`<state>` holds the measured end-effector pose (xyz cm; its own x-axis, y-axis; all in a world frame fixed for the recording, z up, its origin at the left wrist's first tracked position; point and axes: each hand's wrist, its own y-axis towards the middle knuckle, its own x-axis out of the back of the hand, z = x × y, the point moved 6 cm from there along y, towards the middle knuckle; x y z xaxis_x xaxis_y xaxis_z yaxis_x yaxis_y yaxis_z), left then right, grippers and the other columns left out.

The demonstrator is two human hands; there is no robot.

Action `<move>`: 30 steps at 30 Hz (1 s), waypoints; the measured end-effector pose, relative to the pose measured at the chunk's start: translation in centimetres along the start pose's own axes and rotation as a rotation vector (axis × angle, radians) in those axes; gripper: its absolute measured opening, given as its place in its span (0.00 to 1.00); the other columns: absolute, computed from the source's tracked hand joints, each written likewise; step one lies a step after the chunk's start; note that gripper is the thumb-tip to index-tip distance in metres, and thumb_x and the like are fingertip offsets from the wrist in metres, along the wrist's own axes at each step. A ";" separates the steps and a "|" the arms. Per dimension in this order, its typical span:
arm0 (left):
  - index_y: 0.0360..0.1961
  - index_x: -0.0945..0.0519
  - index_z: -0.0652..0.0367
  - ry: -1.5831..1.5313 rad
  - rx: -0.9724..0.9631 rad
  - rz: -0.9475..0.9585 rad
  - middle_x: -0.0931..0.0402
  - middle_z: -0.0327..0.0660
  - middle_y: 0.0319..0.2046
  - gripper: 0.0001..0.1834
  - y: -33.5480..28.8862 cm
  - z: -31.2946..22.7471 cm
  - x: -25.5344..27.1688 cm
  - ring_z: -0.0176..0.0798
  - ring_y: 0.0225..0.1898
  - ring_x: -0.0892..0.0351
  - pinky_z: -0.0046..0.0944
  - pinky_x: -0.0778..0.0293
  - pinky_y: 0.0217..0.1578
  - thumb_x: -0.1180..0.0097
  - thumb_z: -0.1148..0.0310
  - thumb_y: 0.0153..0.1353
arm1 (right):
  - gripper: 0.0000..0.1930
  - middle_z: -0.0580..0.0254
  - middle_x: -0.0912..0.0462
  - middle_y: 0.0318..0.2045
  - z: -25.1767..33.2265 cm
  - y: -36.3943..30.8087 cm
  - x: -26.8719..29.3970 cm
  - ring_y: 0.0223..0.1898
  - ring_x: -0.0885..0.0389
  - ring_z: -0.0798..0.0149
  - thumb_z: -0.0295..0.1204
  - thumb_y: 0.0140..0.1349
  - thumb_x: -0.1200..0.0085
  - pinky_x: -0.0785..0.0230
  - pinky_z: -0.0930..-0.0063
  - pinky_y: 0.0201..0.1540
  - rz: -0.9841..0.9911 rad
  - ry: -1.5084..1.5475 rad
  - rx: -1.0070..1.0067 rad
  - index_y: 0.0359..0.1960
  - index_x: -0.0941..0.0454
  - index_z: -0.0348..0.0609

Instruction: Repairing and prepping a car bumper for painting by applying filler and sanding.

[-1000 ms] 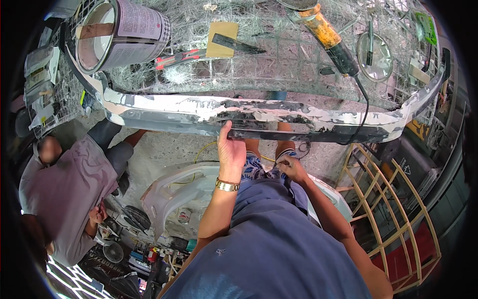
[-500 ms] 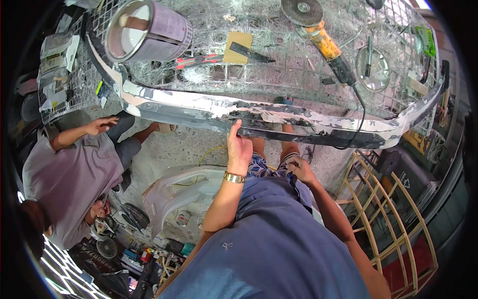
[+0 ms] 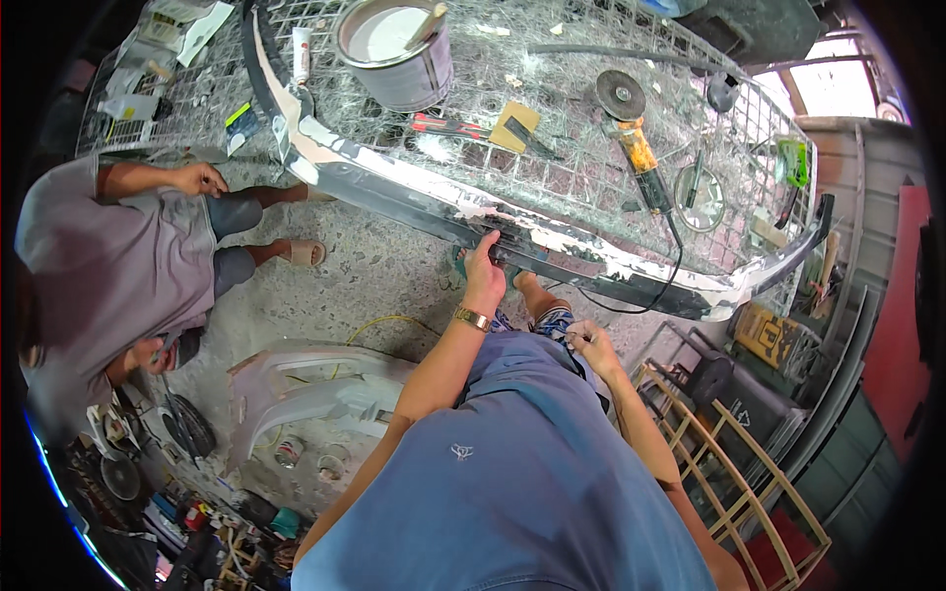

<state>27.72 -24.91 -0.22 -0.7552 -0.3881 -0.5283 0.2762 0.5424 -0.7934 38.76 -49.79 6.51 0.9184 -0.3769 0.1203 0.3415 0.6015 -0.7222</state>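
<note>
A long, curved bumper lip (image 3: 394,209), dark with patches of white and grey filler, lies along the near edge of a wire-mesh bench (image 3: 581,84). My left hand (image 3: 483,279) grips the lip's lower edge near the middle, thumb up on its face and the other fingers hidden behind. Beside my hip, my right hand (image 3: 594,350) is closed at the patterned shorts (image 3: 554,325), fingers bent together; what they pinch is too small to make out. Beyond the lip are an open can (image 3: 419,84) of white paste with a stick, a red utility knife (image 3: 448,126) and a yellowish square spreader (image 3: 512,126).
An orange angle grinder (image 3: 641,163) lies on the mesh, its black cord (image 3: 673,264) draping over the lip. A round mirror-like disc (image 3: 711,209) sits nearby. A person in a grey shirt (image 3: 133,246) is at left. A pale bumper (image 3: 325,389) and a wooden frame (image 3: 734,483) stand below.
My view has swung so that the bench, can and grinder show farther over and more of the right wall appears. My left hand stays on the lip, my right at the shorts.
</note>
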 end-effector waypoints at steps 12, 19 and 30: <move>0.40 0.22 0.59 -0.008 0.018 -0.006 0.22 0.37 0.38 0.12 -0.7 -0.5 -0.8 0.36 0.40 0.21 0.36 0.25 0.42 0.35 0.76 0.54 | 0.07 0.66 0.20 0.30 -4.4 0.8 0.3 0.31 0.23 0.72 0.22 0.62 0.46 0.30 0.77 0.37 0.048 -0.040 -0.014 0.42 0.25 0.36; 0.39 0.22 0.58 0.012 0.015 0.043 0.22 0.37 0.37 0.12 -0.1 -0.2 -0.3 0.35 0.39 0.21 0.36 0.24 0.40 0.36 0.75 0.54 | 0.04 0.69 0.20 0.29 -6.2 1.1 1.5 0.30 0.24 0.73 0.24 0.62 0.46 0.31 0.77 0.35 0.010 -0.138 0.002 0.37 0.24 0.39; 0.37 0.22 0.57 0.013 -0.039 0.024 0.21 0.36 0.35 0.11 -0.1 -0.4 -0.2 0.35 0.37 0.20 0.35 0.24 0.38 0.35 0.75 0.54 | 0.06 0.64 0.20 0.26 -9.7 1.5 6.3 0.25 0.25 0.70 0.28 0.60 0.43 0.31 0.74 0.28 -0.074 -0.040 -0.186 0.34 0.22 0.38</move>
<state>27.62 -24.56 0.07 -0.7563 -0.3652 -0.5427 0.2710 0.5802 -0.7681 43.09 -58.05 -0.43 0.9006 -0.3846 0.2025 0.3694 0.4314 -0.8231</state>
